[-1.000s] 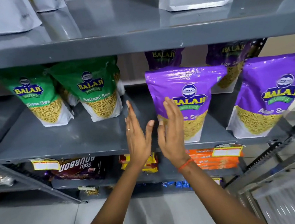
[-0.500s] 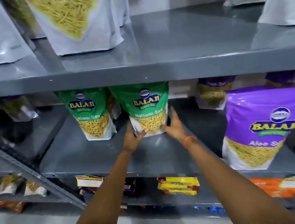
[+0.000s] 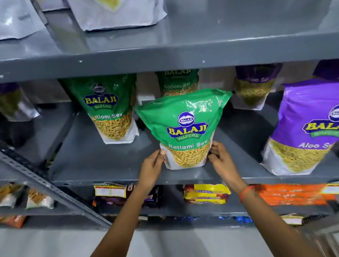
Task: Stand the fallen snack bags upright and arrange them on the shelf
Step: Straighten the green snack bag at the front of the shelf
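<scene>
I had both hands on the green Ratlami Sev bag (image 3: 186, 130) that stood upright at the front edge of the middle shelf (image 3: 109, 163). My left hand (image 3: 152, 168) pressed against the bag's lower left corner, its fingers (image 3: 160, 153) curled together along the white side seam. My right hand (image 3: 222, 162) held the lower right corner the same way, fingers (image 3: 214, 147) bent and close together against the pack, so the bag was clasped between my two hands. An orange thread band (image 3: 247, 192) sat on my right wrist.

Behind and to the left, a second green bag (image 3: 110, 112) stood upright farther back on the same shelf, well apart from the one I held. A third green bag (image 3: 178, 83) stood directly behind mine, its lower part hidden. To the right, a large purple Aloo Sev bag (image 3: 314, 129) stood near the front edge, with two more purple bags (image 3: 254, 87) behind it in shadow.

On the upper shelf (image 3: 215, 22) stood white-bottomed bags (image 3: 115, 4), their tops cut off by the frame. Below, the lower shelf held yellow packets (image 3: 206, 194) and orange packets (image 3: 290, 195) lying flat.
</scene>
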